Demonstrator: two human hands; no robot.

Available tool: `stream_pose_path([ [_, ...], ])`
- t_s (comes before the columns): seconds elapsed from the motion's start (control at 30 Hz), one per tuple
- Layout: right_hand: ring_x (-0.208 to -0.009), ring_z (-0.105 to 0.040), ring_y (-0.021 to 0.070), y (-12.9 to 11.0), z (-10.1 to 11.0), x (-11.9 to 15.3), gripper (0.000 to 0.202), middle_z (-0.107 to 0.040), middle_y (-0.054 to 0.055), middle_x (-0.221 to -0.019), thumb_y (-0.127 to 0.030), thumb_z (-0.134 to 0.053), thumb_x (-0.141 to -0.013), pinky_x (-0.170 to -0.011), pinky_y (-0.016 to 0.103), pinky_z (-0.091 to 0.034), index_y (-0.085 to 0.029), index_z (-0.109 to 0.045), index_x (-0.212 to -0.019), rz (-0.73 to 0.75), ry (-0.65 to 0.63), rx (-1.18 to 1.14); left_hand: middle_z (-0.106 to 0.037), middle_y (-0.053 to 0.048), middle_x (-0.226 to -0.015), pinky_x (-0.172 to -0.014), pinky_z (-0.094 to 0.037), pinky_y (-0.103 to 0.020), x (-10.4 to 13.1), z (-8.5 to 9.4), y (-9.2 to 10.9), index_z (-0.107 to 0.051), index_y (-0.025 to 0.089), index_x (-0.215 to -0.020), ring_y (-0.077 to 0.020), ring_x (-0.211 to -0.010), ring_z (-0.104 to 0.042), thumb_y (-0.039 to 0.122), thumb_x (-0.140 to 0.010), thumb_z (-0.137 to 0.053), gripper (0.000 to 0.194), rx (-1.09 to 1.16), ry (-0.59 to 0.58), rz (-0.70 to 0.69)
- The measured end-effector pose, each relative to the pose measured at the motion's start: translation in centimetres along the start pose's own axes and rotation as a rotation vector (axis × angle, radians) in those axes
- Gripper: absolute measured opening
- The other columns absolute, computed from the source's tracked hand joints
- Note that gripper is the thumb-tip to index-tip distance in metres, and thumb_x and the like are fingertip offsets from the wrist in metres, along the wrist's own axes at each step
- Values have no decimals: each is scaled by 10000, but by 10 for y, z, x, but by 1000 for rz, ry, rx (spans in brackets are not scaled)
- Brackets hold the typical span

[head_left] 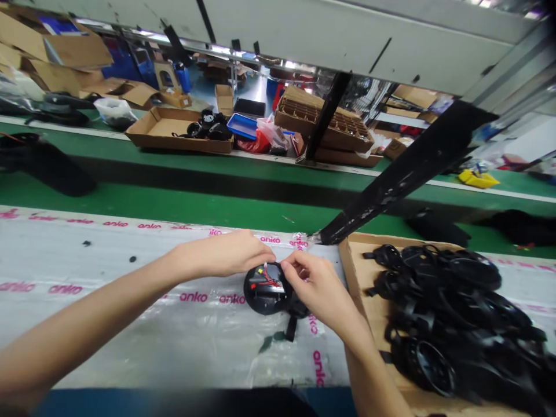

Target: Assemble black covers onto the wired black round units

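The black housing (pixel 266 302) is round and glossy, with a raised rim; red wires (pixel 270 279), a small yellow connector (pixel 260 271) and a red connector (pixel 253 286) show inside. It is on the plastic-covered bench (pixel 195 341), just below the centre of the view. Its open side faces up to the camera. The round body gives little hint of a long axis; with the black tab (pixel 291 328) at its five o'clock side, the longest line runs roughly from eleven to five. The left hand (pixel 243 253) bends its fingers together over the twelve o'clock rim, their tips partly hidden. The right hand (pixel 310 278) curls, thumb at the one o'clock rim. At four o'clock, a cardboard box (pixel 356 266) holds jumbled black parts (pixel 460 307).
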State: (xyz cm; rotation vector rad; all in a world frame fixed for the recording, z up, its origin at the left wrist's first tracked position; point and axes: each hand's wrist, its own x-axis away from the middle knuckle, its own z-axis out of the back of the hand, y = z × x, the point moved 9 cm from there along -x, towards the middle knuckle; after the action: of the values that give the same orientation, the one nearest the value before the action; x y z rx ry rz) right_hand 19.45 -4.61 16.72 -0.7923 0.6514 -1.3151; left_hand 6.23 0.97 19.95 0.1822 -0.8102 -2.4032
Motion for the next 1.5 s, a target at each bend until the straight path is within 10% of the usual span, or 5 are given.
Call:
stream_pose_path([
  [0.5, -649, -619, 120, -30, 3, -27, 162, -729, -9, -681, -133, -630, -891, -621, 240, -346, -175, -766, -815, -12, -285, 371, -718, -19, -688, -544, -334, -276, -21, -5, 26, -755, 207, -809, -166, -567, -580, 240, -1082, -531, 354, -268, -394, -126],
  [0.9, -552, -524, 124, -44, -1, -39, 174, -704, 47, -641, -100, -614, -803, -568, 279, -292, -170, -671, -655, 63, -384, 541, -770, -81, -756, -532, -266, -355, -19, -21, 33, -757, 161, -796, -190, -523, -583, 44, -936, -629, 224, -547, -251, -152],
  [1.23, -548, -682, 158, -35, 1, -38, 174, -709, 6, -570, -105, -669, -811, -556, 247, -436, -185, -727, -668, -26, -342, 411, -735, -22, -685, -589, -362, -322, -18, -6, 18, -791, 232, -812, -211, -586, -648, 154, -990, -621, 258, -244, -169, -105],
  [1.37, -829, -764, 202, -10, 31, 3, 292, -837, 74, -1008, -366, -595, -1047, -752, 303, -542, -197, -813, -1143, -61, -85, 259, -831, -11, -1121, -834, -497, -285, 24, 14, 4, -775, 280, -1165, -214, -987, -767, 314, -1114, -539, 244, 39, 170, 11],
  [1.5, -1044, -757, 303, 52, 32, 50, 551, -732, 157, -1320, -538, -590, -1039, -915, 459, -593, -202, -638, -1473, -235, 128, 273, -635, 7, -775, -713, -453, -300, 92, 17, 19, -613, 214, -814, -175, -743, -609, 295, -1073, -635, 273, 58, 766, 2],
])
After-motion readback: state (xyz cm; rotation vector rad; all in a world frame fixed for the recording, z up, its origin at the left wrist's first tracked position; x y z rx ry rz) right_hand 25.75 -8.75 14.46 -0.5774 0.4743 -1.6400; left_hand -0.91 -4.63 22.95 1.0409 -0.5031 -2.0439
